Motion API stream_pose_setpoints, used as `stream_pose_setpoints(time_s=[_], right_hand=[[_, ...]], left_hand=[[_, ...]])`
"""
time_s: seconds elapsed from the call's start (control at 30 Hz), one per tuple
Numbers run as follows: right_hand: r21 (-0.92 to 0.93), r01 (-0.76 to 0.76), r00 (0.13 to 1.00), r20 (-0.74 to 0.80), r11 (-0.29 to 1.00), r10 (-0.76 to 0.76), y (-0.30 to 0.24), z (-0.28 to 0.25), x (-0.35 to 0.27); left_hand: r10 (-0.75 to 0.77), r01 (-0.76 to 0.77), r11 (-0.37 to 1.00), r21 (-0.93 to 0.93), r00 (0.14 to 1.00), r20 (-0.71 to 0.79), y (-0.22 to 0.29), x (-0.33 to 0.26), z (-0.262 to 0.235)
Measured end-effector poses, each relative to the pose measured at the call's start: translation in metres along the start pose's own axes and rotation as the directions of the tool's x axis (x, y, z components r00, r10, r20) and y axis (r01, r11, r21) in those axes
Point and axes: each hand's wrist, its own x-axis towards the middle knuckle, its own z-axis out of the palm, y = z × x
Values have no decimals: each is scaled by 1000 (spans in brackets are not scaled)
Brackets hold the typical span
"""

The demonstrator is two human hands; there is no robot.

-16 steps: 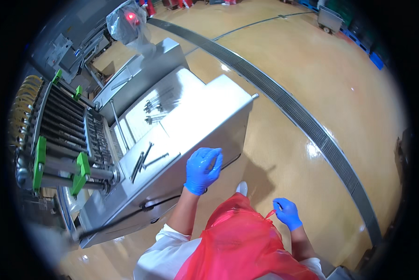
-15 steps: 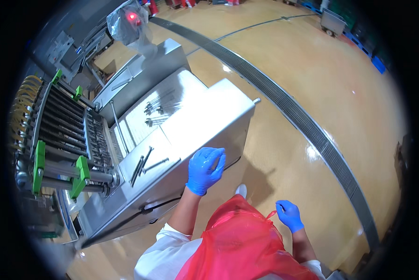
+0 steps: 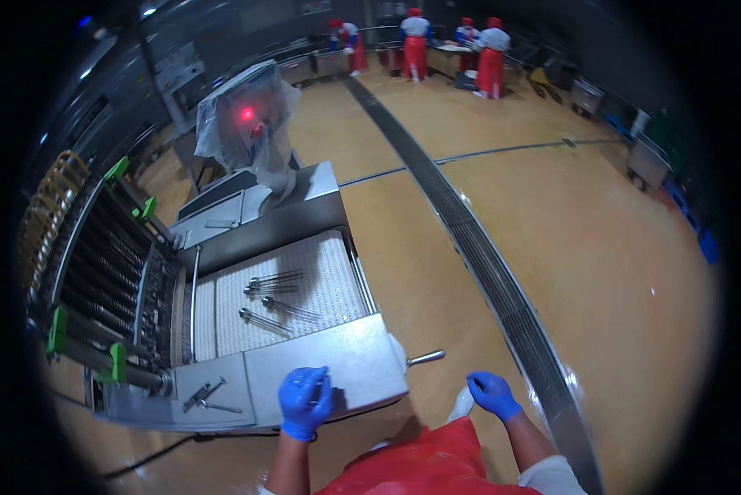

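Left hand (image 3: 305,402) rests loosely curled, empty, on the steel machine cover (image 3: 337,367); right hand (image 3: 494,394) hangs relaxed, empty.

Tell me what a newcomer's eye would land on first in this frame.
Probably the red light glowing under a clear plastic cover at the far end of the steel machine, top left. Next, the blue-gloved left hand resting on the machine's near panel, just below the white conveyor belt carrying several metal rods. The right hand hangs free over the tan floor.
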Motion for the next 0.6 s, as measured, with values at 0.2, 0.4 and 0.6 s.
stream_pose_setpoints(time_s=[0.2, 0.4, 0.6], right_hand=[[-74, 587, 809, 70, 806, -583, -64, -53, 258], [38, 756, 628, 235, 653, -742, -228, -62, 420], [281, 774, 570, 81, 567, -818, -353, 2, 552]], left_hand=[[-255, 311, 904, 295, 943, -213, 61, 9, 35], [-384, 582, 692, 428, 798, -464, 132, -2, 62], [-350, 641, 577, 506, 754, -556, 120, 4, 85]])
